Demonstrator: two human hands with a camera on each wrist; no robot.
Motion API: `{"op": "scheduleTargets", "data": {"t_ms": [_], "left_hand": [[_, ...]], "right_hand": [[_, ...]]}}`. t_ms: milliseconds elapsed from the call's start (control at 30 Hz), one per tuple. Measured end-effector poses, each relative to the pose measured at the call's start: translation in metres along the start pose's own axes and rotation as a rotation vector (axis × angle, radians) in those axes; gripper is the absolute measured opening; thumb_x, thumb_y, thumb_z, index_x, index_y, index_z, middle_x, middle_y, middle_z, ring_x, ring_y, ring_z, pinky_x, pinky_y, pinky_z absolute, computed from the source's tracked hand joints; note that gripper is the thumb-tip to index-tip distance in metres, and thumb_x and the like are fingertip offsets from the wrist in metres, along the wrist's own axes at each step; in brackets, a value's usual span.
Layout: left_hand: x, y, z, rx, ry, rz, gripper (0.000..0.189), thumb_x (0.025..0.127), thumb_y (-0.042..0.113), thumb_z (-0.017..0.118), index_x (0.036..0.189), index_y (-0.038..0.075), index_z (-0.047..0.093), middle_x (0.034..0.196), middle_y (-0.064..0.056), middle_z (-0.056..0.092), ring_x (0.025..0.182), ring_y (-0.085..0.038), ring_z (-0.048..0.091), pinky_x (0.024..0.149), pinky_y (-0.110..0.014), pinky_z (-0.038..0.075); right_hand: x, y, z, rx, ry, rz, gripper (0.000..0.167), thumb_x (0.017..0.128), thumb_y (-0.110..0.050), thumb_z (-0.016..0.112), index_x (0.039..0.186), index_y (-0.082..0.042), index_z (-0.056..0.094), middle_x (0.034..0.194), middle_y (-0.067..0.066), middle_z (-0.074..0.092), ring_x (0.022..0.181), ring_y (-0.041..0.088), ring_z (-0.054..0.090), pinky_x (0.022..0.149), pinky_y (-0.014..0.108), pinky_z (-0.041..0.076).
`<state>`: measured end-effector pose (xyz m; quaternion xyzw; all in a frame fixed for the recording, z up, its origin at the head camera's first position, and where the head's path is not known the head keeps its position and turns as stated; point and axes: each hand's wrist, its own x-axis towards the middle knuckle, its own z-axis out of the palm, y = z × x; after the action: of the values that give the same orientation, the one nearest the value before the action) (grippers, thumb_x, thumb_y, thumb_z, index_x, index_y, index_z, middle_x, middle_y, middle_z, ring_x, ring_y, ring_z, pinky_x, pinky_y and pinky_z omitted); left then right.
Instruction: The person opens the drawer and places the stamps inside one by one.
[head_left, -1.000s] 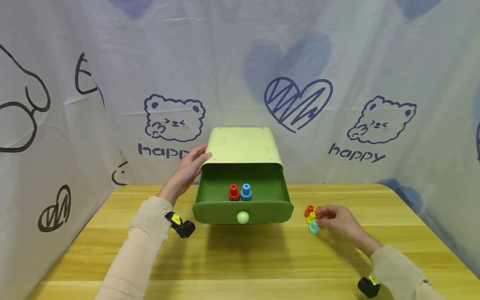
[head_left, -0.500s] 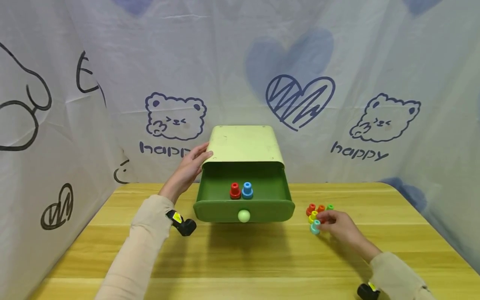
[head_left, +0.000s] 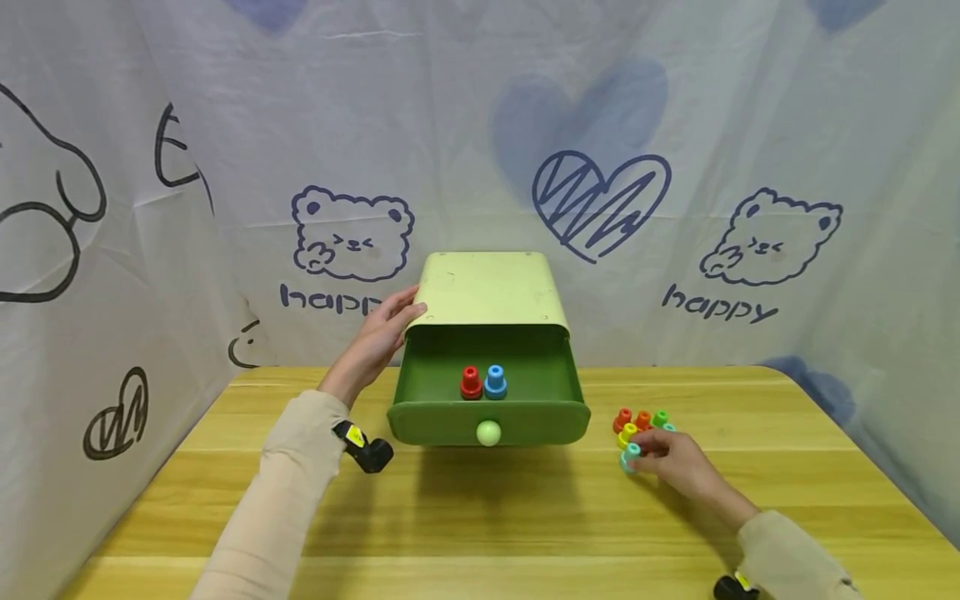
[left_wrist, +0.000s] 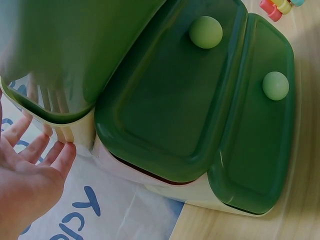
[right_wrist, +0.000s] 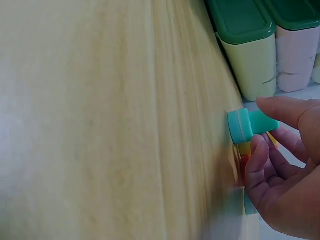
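My left hand [head_left: 378,333] rests against the left side of a pale yellow drawer cabinet [head_left: 487,287], its extended fingers touching the casing in the left wrist view. The cabinet's top green drawer [head_left: 491,423] is pulled out. Inside it stand a red peg [head_left: 470,385] and a blue peg [head_left: 495,383], side by side. On the table to the right, my right hand [head_left: 678,467] pinches a teal peg [right_wrist: 241,126] by its narrow stem between thumb and fingers. The peg looks upright, with its wide base at the tabletop.
Beside the right hand are a yellow peg [head_left: 627,434], a red peg [head_left: 623,419], an orange peg [head_left: 643,420] and a green peg [head_left: 661,418]. Shut lower drawers [left_wrist: 250,120] lie beneath the open one. A printed cloth [head_left: 480,150] hangs behind the wooden table [head_left: 480,533].
My right hand has shifted slightly towards the front of the peg group and its fingers have closed on the teal peg. The left hand stays on the cabinet.
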<state>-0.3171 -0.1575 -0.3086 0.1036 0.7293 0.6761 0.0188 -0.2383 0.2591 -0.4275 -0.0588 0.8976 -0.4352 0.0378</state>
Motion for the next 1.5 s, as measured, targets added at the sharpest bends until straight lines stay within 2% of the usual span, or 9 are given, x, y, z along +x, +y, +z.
{"op": "scheduleTargets", "data": {"t_ms": [167, 433, 600, 833, 1000, 1100, 1500], "left_hand": [[-0.001, 0.0, 0.001, -0.001, 0.003, 0.0, 0.062, 0.099, 0.028, 0.053, 0.153, 0.012, 0.026, 0.157, -0.009, 0.022, 0.143, -0.025, 0.021, 0.116, -0.046, 0.016], [0.0, -0.001, 0.0, 0.002, 0.0, 0.0, 0.063, 0.1, 0.029, 0.052, 0.153, 0.011, 0.025, 0.158, -0.01, 0.021, 0.143, -0.027, 0.02, 0.116, -0.05, 0.014], [0.001, -0.001, -0.002, 0.012, 0.003, 0.006, 0.063, 0.1, 0.029, 0.052, 0.154, 0.011, 0.025, 0.157, -0.01, 0.022, 0.143, -0.027, 0.02, 0.116, -0.051, 0.014], [0.001, 0.0, -0.001, 0.012, 0.007, -0.001, 0.063, 0.099, 0.03, 0.053, 0.154, 0.012, 0.025, 0.157, -0.009, 0.022, 0.143, -0.027, 0.02, 0.116, -0.05, 0.015], [0.001, 0.0, 0.0, 0.012, 0.012, -0.007, 0.062, 0.099, 0.029, 0.053, 0.153, 0.013, 0.026, 0.157, -0.008, 0.023, 0.142, -0.026, 0.023, 0.116, -0.048, 0.017], [0.001, 0.0, 0.0, 0.005, 0.013, -0.002, 0.062, 0.1, 0.028, 0.053, 0.153, 0.012, 0.026, 0.157, -0.009, 0.024, 0.142, -0.027, 0.023, 0.116, -0.048, 0.017], [0.001, 0.001, -0.002, 0.029, -0.009, -0.014, 0.065, 0.098, 0.034, 0.054, 0.153, 0.013, 0.027, 0.156, -0.009, 0.024, 0.143, -0.028, 0.02, 0.116, -0.05, 0.015]], "right_hand": [[0.0, 0.003, 0.001, 0.0, 0.006, -0.019, 0.034, 0.085, -0.011, 0.074, 0.111, 0.009, 0.064, 0.094, 0.006, 0.064, 0.081, 0.019, 0.055, 0.06, 0.026, 0.049], [-0.001, 0.002, 0.002, 0.033, -0.001, -0.008, 0.026, 0.086, -0.005, 0.071, 0.107, 0.008, 0.065, 0.089, 0.007, 0.063, 0.072, 0.019, 0.053, 0.052, 0.026, 0.048], [0.0, -0.005, -0.002, 0.03, -0.013, 0.018, 0.026, 0.087, -0.009, 0.071, 0.107, 0.006, 0.065, 0.091, 0.007, 0.062, 0.077, 0.019, 0.053, 0.056, 0.028, 0.05], [0.0, -0.023, -0.015, -0.006, -0.008, -0.067, 0.032, 0.088, -0.016, 0.071, 0.11, 0.007, 0.065, 0.096, 0.008, 0.065, 0.082, 0.02, 0.055, 0.064, 0.029, 0.052], [0.003, -0.036, -0.025, 0.028, -0.032, -0.06, 0.034, 0.09, -0.018, 0.069, 0.113, 0.005, 0.064, 0.096, 0.008, 0.066, 0.083, 0.024, 0.059, 0.066, 0.035, 0.055], [0.008, -0.042, -0.03, 0.021, -0.05, -0.083, 0.035, 0.091, -0.02, 0.068, 0.116, 0.005, 0.064, 0.096, 0.008, 0.066, 0.084, 0.028, 0.059, 0.065, 0.039, 0.055], [0.021, -0.067, -0.047, -0.069, -0.086, -0.166, 0.031, 0.087, -0.016, 0.071, 0.11, 0.005, 0.066, 0.089, 0.006, 0.065, 0.082, 0.028, 0.059, 0.069, 0.036, 0.055]]}}
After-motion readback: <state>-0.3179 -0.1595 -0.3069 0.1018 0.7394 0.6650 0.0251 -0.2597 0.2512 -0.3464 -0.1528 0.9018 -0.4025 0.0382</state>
